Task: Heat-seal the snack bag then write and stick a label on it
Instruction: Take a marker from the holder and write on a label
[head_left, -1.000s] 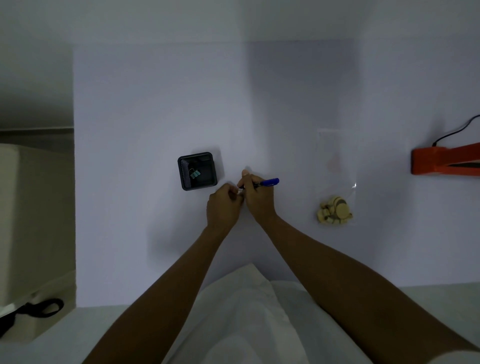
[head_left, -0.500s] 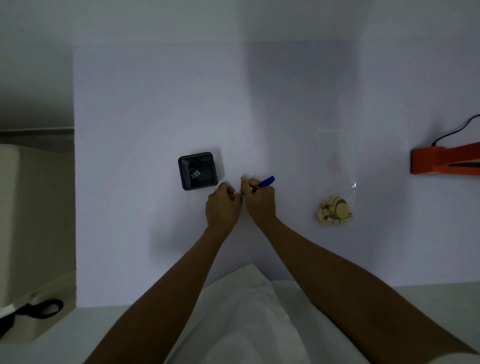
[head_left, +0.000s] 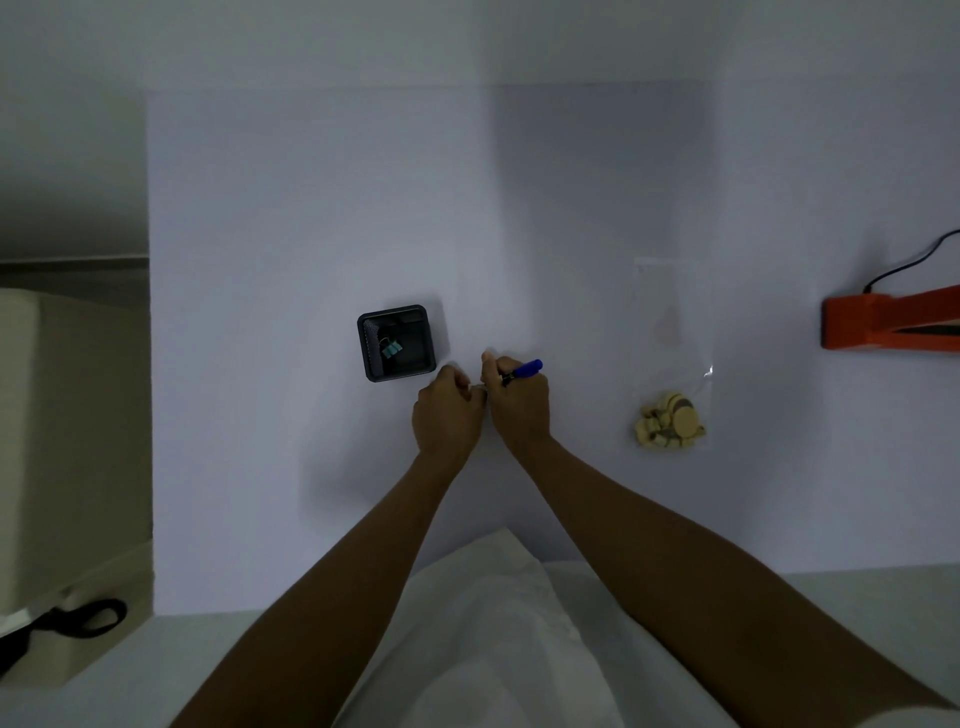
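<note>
Right hand (head_left: 519, 402) fingers closed round blue pen (head_left: 523, 371); left hand (head_left: 448, 410) pinches something small, label presumably. Snack bag (head_left: 672, 358) lies apart, seal unclear. Sticking remains.

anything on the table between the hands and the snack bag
Nothing visible. The right hand, holding the blue pen, and the left hand sit left of the snack bag; only bare white table lies between them.
</note>
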